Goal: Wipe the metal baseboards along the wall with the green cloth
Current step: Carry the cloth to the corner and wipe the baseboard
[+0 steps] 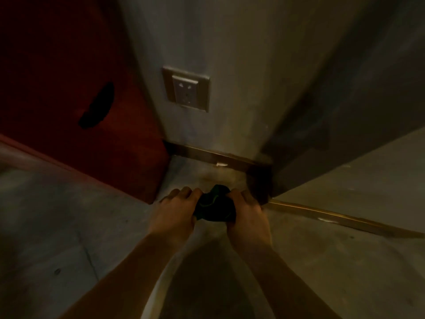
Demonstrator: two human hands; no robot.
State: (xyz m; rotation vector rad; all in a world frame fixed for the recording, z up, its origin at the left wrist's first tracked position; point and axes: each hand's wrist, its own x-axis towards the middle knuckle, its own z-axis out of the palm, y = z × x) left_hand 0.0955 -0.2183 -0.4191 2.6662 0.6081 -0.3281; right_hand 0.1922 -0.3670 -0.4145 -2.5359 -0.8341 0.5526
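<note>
A grey wall (230, 54) fills the view above both hands, turning a corner just beyond the right hand, where a darker wall face (333, 111) runs off to the right. The grey floor (57, 226) spreads under and around both forearms. To the left of the left hand and above it stands a dark red panel (69, 77) with a black oval patch on it.

A metal baseboard (213, 157) runs along the foot of the wall just beyond the hands, with a small pale mark on it. A second strip of baseboard (333, 217) starts just beside the right hand and runs away to the right along the floor.

Well above the hands, a wall socket (185, 89) sits in a metal frame.

The left hand (177, 210) and the right hand (247, 214) are held close together over the floor, near the corner. Both are closed on the cloth (215, 204), which is bunched up between them; it looks very dark in the dim light, with a faint green edge. The cloth is short of the baseboard and not touching it.
</note>
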